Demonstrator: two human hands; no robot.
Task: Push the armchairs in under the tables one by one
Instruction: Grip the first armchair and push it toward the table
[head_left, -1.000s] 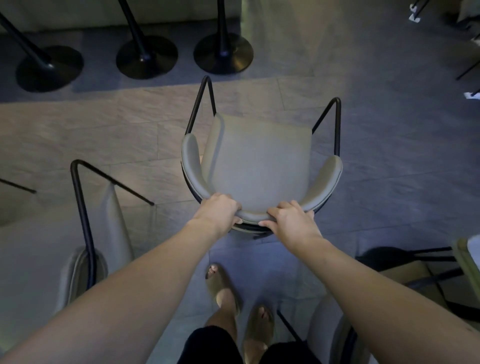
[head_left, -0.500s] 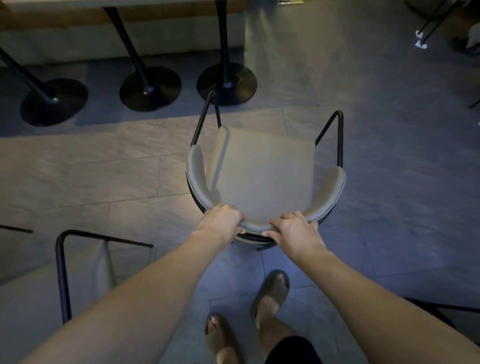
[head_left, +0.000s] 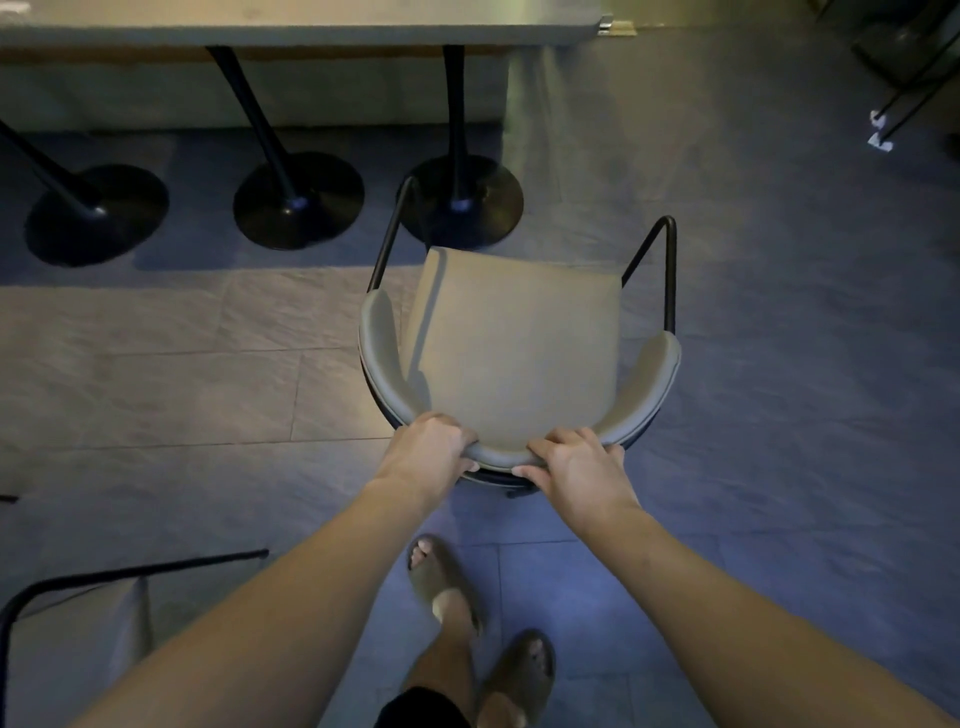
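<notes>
Tiled floor (head_left: 156, 364), 3 black table bases (head_left: 298, 200) before armchair (head_left: 514, 353).

Grey-cushioned armchair (head_left: 514, 358) with black frame; black table bases (head_left: 298, 200); grey floor tiles (head_left: 156, 389).

The floor (head_left: 779, 364) was laid in large grey stone-look tiles, pale at 9 o'clock and shadowed blue toward 3 o'clock. Standing on it: three round black pedestal bases (head_left: 298, 200) in a row from 10 to 12 o'clock, beneath a pale tabletop (head_left: 311, 23); a grey armchair (head_left: 514, 353) at centre, its black front legs just beside the rightmost base; a second armchair (head_left: 78, 623) at 8 o'clock; and two sandalled feet (head_left: 441, 577) at 6 o'clock.
</notes>
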